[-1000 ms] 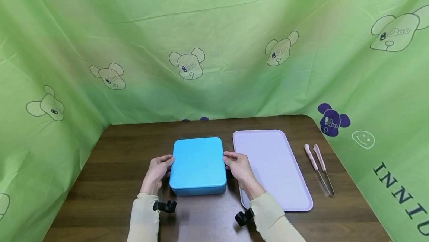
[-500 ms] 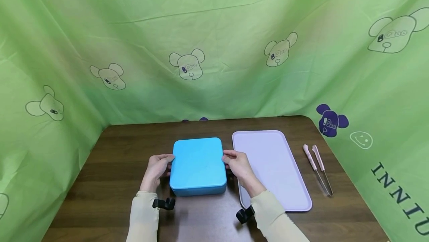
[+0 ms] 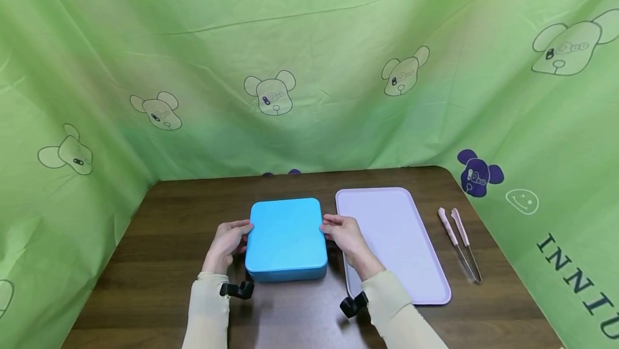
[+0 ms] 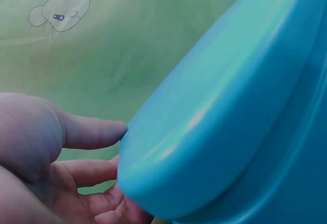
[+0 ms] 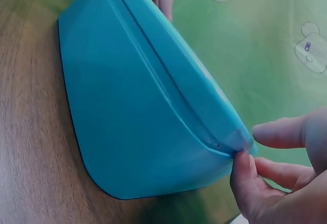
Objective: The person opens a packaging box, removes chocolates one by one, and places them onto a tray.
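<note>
A blue rectangular box (image 5: 117, 91) with a flat blue lid (image 3: 285, 233) stands on the brown table, left of a lilac tray. My left hand (image 3: 227, 242) holds the lid's left edge, thumb at the top rim and the other fingers curled lower down. On the opposite side my right hand (image 3: 347, 237) grips the lid's right edge between thumb and fingers. The right wrist view shows a fingertip (image 5: 244, 165) right at the seam under the lid, and the lid sits along the box's rim with a thin dark line between them. The box's inside is hidden.
The lilac tray (image 3: 391, 247) lies flat, partly beneath my right forearm in the head view. Right of it are tongs (image 3: 461, 244) with pink handles and metal arms. A green curtain (image 3: 309, 27) with bear prints hangs behind and beside the table (image 3: 145, 284).
Both hands have shifted very slightly away from me along the lid's sides. The box, tray and tongs stay where they were.
</note>
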{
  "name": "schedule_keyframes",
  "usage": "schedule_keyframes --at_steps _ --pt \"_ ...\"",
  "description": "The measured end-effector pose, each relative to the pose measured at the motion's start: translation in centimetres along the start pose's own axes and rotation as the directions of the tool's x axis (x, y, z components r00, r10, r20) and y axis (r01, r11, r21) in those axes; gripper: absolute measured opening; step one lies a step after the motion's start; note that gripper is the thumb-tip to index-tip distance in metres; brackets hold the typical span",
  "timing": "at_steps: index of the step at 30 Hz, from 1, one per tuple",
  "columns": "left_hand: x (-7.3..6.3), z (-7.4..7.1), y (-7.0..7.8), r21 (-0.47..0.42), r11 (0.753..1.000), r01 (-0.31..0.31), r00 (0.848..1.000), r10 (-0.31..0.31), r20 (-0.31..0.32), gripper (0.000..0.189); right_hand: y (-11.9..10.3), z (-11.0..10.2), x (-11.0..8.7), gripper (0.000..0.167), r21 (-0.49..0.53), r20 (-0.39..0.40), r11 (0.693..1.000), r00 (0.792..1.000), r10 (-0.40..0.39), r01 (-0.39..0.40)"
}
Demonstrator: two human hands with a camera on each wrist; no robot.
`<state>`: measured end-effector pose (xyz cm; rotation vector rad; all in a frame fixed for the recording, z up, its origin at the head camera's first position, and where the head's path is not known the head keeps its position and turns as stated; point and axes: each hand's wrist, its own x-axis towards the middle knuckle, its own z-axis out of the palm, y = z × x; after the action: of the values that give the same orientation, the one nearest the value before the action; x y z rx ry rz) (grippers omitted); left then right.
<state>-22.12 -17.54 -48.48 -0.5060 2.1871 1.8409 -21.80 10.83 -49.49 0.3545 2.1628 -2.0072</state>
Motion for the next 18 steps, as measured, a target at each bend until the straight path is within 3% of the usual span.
schedule_keyframes --at_steps 18 --pt "0.1 0.02 -0.87 -0.069 0.998 0.014 0.999 -0.012 0.031 0.036 0.54 -0.08 0.01 0.041 0.078 -0.004 0.997 1.0 0.026 -0.026"
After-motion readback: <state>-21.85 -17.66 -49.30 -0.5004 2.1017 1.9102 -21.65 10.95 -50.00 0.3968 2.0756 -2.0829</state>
